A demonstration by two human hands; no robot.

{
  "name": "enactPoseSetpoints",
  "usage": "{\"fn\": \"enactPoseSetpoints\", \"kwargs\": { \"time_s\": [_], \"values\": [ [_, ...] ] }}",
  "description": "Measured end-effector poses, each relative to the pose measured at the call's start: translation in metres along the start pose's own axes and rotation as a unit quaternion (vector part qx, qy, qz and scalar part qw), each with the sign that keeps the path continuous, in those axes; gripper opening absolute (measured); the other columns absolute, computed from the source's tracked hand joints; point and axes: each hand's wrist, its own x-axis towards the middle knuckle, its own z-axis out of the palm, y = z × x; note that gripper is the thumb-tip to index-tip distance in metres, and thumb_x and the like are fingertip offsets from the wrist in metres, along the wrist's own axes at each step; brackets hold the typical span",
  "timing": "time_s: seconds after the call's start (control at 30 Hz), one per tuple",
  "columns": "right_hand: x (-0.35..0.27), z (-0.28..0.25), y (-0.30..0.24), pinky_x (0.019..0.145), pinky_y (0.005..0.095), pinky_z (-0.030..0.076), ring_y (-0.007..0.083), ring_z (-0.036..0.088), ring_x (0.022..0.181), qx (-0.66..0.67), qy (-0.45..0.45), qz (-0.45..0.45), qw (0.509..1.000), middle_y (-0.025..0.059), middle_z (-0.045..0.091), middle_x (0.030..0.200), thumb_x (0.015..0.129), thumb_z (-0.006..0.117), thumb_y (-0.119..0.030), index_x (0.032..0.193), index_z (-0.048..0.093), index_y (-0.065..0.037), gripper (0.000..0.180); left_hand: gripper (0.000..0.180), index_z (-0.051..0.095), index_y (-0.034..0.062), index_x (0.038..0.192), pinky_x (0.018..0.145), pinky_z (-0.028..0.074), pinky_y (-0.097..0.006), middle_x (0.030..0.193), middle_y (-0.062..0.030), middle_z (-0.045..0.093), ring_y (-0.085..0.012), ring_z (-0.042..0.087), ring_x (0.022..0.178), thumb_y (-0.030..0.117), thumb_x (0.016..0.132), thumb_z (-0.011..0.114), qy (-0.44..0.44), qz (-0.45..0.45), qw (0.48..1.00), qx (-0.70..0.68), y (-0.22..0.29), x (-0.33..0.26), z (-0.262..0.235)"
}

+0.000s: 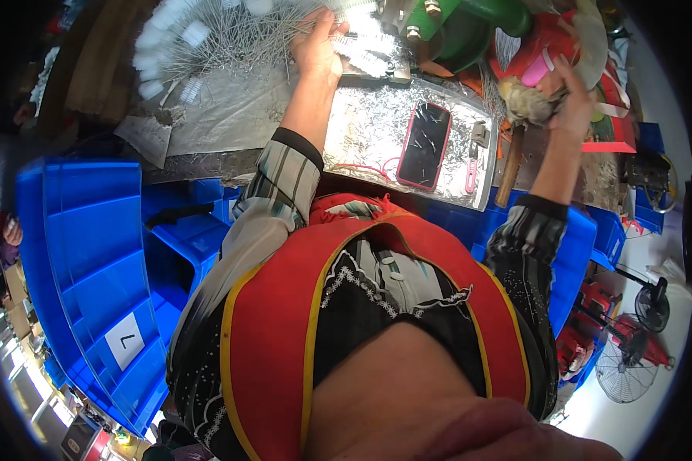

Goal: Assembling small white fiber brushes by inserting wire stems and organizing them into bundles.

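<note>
My left hand (316,52) reaches up to the workbench, its fingers curled together beside small white-bristled brushes (359,58). What those fingers pinch cannot be made out. To its left spreads a big heap of wire-stemmed brushes (231,46) with white tips. My right hand (570,104) is closed at the far right of the bench, next to a yellowish cloth-wrapped lump (527,104) and a pink piece (538,68). A thin bundle of wires (507,48) shows near it; whether the hand grips this is unclear. A wooden handle (509,170) sticks out below the lump.
A green machine (477,34) stands at the back between my hands. A light tray (354,131) strewn with metal bits holds a phone (424,146) and a pink-handled cutter (471,174). Blue bins (92,253) flank me; a fan (627,369) stands at right.
</note>
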Motion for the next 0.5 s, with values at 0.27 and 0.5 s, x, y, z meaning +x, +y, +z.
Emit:
{"fn": "enactPoseSetpoints", "kwargs": {
  "time_s": [0.27, 0.5],
  "values": [
    [-0.011, -0.001, 0.053, 0.055, 0.0328, 0.046, 0.0198, 0.048, 0.045, 0.023, 0.048, -0.124, 0.991, 0.0099, 0.047, 0.048, 0.066, 0.054, 0.001, 0.061, 0.052, 0.007, 0.008, 0.019, 0.056, -0.0030, 0.083, 0.050, 0.045, -0.026, 0.072, -0.0085, 0.057, -0.0152, 0.053, 0.058, 0.008, 0.072, 0.066, 0.025, 0.096, 0.989, 0.109, 0.007, 0.009, 0.013],
    [0.003, -0.004, 0.004, 0.047, 0.0290, 0.041, 0.0202, 0.050, 0.045, 0.019, 0.023, 0.005, 1.000, 0.0098, 0.048, 0.050, 0.068, 0.057, -0.004, 0.055, 0.052, 0.004, 0.016, 0.016, 0.057, -0.0023, 0.080, 0.053, 0.042, -0.026, 0.073, -0.0059, 0.056, -0.0134, 0.051, 0.060, 0.012, 0.077, 0.062, 0.084, 0.092, 0.975, 0.182, 0.006, 0.015, 0.006]
  ]
}}
